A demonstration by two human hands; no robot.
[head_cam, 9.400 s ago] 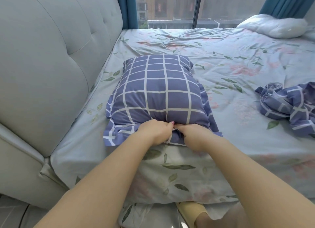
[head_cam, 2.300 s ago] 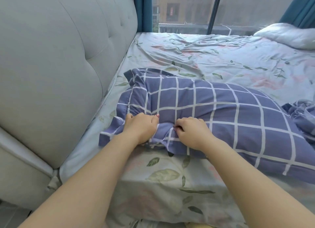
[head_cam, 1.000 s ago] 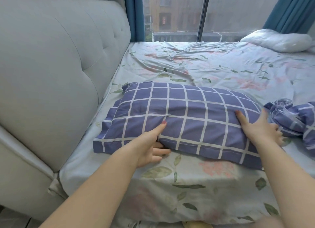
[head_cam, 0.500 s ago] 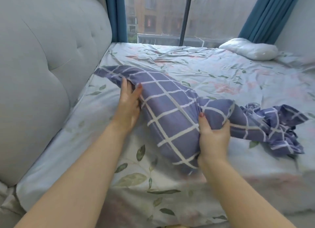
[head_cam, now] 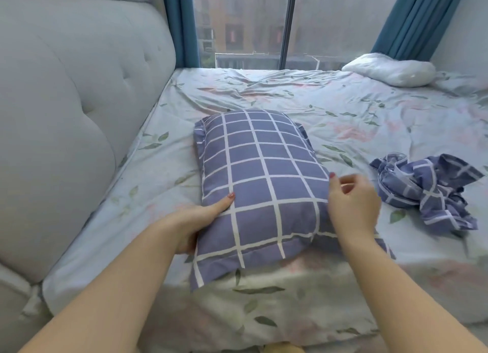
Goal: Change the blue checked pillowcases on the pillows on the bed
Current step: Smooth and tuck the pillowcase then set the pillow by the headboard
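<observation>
Blue checked pillow point(head_cam: 258, 167) plump, oblong; left hand point(head_cam: 192, 220) grips side.

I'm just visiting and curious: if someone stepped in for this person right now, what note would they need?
Hands: the left hand holds the checked pillow at its near left edge, thumb on top. The right hand is loosely curled beside its right edge and holds nothing.
Done: that pillow lies cased on the bed.
Left: the bare white pillow in the far corner probably needs the crumpled checked pillowcase lying to the right.
</observation>
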